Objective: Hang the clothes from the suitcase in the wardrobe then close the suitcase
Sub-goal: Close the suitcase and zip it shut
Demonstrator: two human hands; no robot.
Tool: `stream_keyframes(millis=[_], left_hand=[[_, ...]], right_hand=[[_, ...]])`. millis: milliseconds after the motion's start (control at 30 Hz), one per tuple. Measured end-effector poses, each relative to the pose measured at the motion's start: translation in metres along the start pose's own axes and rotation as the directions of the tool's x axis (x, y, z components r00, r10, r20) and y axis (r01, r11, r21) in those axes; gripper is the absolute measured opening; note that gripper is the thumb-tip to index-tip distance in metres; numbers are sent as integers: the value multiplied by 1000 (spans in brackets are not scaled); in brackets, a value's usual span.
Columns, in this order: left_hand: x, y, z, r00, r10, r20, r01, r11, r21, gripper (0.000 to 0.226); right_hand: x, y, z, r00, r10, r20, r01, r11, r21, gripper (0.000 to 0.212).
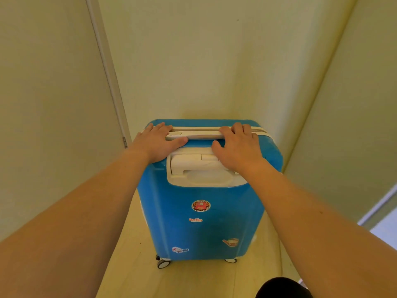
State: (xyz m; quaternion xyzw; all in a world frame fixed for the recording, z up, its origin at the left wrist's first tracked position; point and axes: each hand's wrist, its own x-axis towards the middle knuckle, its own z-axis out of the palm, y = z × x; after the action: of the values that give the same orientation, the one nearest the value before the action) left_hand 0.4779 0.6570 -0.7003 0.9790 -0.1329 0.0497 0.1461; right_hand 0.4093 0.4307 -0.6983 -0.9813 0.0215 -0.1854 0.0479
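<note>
A blue suitcase (199, 222) stands upright on its wheels (163, 263) on the pale wooden floor (129, 276), in a narrow space between cream walls (182, 61). It is closed, with a white seam running across its top. Several stickers show on the near face, among them a round red one (200, 205) and a small "Hello" label (195, 220).

Both bare arms reach forward from the near edge. The left hand (159, 140) lies on the top left of the suitcase, its fingers curled over the far edge and its thumb pressed beneath the slim white carry handle (202, 136), so its grip closes round the left end of that handle. The right hand (238, 145) holds the right end the same way, fingers over the top and thumb tucked under the bar.

Just nearer than the hands sits the white recessed pull handle (197, 168), set into the top of the case. A dark rounded shape (283, 289) shows at the near right bottom edge.
</note>
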Motion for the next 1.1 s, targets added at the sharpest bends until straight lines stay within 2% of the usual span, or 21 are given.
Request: stream_keyframes(millis=[500,700,1100], left_hand=[[36,95,32,982,183,53,-183,983,-11,82],[49,125,46,968,242,72,-242,970,-12,86],[72,134,51,966,249,74,-249,968,-4,86]], right_hand=[[-27,88,-18,984,178,-33,-179,982,-65,51],[-36,117,-25,970,239,-50,-243,966,-89,49],[-14,130,-19,971,234,-45,-238,964,-116,50]])
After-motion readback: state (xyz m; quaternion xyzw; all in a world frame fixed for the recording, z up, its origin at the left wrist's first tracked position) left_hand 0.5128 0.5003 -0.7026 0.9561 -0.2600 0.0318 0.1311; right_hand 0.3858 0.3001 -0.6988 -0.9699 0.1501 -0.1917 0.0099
